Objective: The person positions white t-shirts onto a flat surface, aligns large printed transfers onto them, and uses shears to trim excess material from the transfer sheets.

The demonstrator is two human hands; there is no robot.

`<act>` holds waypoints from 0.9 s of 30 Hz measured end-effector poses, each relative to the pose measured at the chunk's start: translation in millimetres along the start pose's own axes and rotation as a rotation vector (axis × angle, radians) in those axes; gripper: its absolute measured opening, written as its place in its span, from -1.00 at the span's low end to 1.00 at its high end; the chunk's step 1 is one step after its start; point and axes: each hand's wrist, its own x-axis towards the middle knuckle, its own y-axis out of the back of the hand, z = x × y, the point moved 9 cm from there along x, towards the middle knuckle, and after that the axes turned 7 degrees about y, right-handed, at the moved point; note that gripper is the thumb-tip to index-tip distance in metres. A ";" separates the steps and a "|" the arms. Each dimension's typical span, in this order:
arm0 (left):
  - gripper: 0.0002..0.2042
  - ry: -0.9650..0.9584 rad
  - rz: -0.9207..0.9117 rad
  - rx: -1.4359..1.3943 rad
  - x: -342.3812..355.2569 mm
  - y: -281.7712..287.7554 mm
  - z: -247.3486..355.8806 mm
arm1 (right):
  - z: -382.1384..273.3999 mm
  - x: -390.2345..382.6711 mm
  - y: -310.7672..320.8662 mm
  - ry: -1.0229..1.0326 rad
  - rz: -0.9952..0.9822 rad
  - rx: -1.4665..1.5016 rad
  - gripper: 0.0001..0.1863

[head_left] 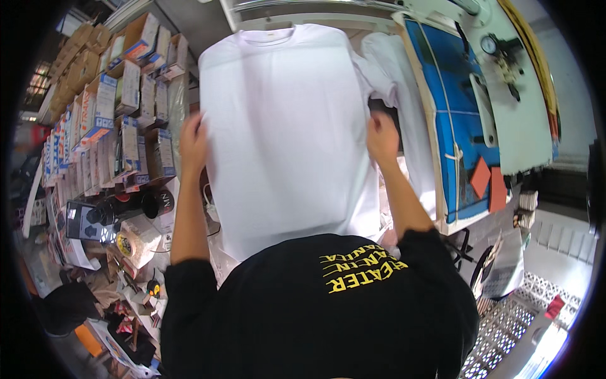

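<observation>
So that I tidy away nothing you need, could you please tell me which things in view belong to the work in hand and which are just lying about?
Work in hand:
white T-shirt
left hand, at its left edge
right hand, at its right edge

Apparently just lying about:
stacked cardboard boxes
two orange-red pieces on the blue panel

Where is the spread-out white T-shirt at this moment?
In the head view, the white T-shirt is at upper centre, between the left hand and right hand, left of the blue panel.

Wht tee (290,139), front up, spread lengthwise, collar (265,43) far end; R-side sleeve (380,79) juts out, body mostly smooth w/ soft creases.
</observation>
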 end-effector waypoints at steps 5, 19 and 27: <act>-0.50 1.160 -0.289 -0.713 -259.0 -28.0 -100.6 | 140.0 -183.4 -25.7 -0.764 -0.219 1.018 -0.63; -0.74 0.799 -0.259 -0.877 -281.3 38.5 -102.6 | 178.6 -200.0 7.8 -0.567 -0.112 0.946 -0.63; -0.77 0.698 0.257 -0.721 -297.5 55.1 -103.0 | 178.7 -217.2 24.3 -0.591 0.197 0.800 -0.61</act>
